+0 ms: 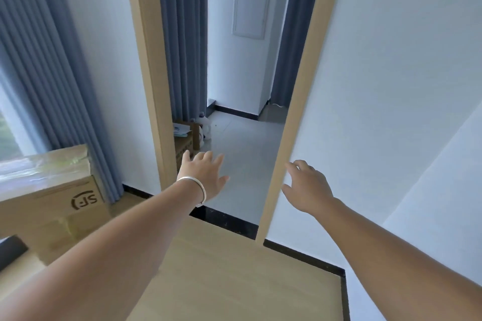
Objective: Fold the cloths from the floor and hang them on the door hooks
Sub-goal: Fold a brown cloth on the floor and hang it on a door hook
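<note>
- A doorway with a tan wooden door frame (146, 65) opens from a wood-look floor (234, 276) onto a grey-tiled hallway floor (242, 161) with white walls and grey-blue curtains (182, 41).
- The left hand (206, 174), a silver bangle (194, 186) on its wrist, reaches into the opening with fingers spread and relaxed, holding nothing.
- The right hand (307, 185) is beside the right door jamb (294, 122), fingers loosely bent, fingertips at or just by its edge; it grips nothing.
- No cloth or door hook can be seen, so their place relative to the hands cannot be told.
- A taped cardboard box (52, 190) stands at left; smaller boxes (185, 138) and a white jug (204, 125) sit past the frame.
</note>
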A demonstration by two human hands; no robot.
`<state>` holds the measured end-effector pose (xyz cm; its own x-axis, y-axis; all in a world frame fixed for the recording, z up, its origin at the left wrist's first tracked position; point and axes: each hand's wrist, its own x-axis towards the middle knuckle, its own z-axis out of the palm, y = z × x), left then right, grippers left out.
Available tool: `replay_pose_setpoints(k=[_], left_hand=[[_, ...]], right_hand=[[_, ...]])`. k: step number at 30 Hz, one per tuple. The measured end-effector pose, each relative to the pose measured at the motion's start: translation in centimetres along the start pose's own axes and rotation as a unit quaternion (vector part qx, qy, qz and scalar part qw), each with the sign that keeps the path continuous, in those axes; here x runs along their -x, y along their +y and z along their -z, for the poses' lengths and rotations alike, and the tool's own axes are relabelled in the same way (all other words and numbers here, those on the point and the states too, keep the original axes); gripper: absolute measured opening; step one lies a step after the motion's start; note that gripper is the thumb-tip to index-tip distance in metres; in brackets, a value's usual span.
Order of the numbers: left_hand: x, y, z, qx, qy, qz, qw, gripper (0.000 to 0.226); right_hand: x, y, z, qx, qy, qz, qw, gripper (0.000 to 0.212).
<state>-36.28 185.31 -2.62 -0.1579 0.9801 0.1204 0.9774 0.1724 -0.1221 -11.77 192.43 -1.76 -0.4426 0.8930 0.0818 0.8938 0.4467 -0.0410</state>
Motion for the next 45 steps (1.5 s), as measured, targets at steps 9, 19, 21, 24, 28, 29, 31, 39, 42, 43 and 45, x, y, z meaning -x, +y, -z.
replay_pose_setpoints(k=[9, 19, 21, 24, 28, 29, 31, 39, 42, 43, 45], left_hand=[[-3.2, -12.3, -5.3, -0.022, -0.064, 0.224, 0.972, 0.063], [4.0, -18.6, -12.5, -0.004, -0.153, 0.413, 0.898, 0.061], [5.9, -19.7, -14.1, 0.014, -0.169, 0.444, 0.880, 0.059], [8.7, -21.7, -16.6, 0.034, -0.189, 0.473, 0.860, 0.058], [11.8, -25.4, -20.1, 0.058, -0.208, 0.511, 0.832, 0.060], [12.6, -26.5, -21.1, 0.065, -0.217, 0.519, 0.824, 0.060], [14.2, -28.7, -23.2, 0.086, -0.227, 0.538, 0.808, 0.059], [20.4, -36.5, -33.4, 0.162, -0.274, 0.585, 0.745, 0.060], [22.9, -38.3, -37.7, 0.189, -0.294, 0.593, 0.725, 0.063], [23.8, -38.8, -39.2, 0.194, -0.300, 0.595, 0.720, 0.063], [25.5, -39.4, -42.0, 0.204, -0.314, 0.602, 0.705, 0.061]], right_hand=[[-19.4, -10.1, -4.7, -0.039, -0.046, 0.201, 0.978, 0.057], [-24.3, -23.3, -12.9, -0.021, -0.110, 0.386, 0.916, 0.056], [-24.1, -26.0, -14.3, -0.016, -0.127, 0.412, 0.902, 0.057], [-23.8, -29.8, -16.7, -0.006, -0.146, 0.442, 0.885, 0.058], [-23.6, -35.2, -19.9, 0.027, -0.175, 0.470, 0.865, 0.060], [-23.6, -36.6, -20.8, 0.037, -0.183, 0.476, 0.860, 0.061], [-23.5, -39.7, -22.4, 0.056, -0.198, 0.486, 0.849, 0.062], [-20.9, -52.4, -30.9, 0.099, -0.273, 0.533, 0.795, 0.066], [-19.8, -56.3, -35.1, 0.114, -0.287, 0.548, 0.777, 0.066], [-19.5, -57.4, -36.6, 0.120, -0.290, 0.552, 0.773, 0.065], [-18.9, -59.5, -39.5, 0.135, -0.300, 0.560, 0.760, 0.064]])
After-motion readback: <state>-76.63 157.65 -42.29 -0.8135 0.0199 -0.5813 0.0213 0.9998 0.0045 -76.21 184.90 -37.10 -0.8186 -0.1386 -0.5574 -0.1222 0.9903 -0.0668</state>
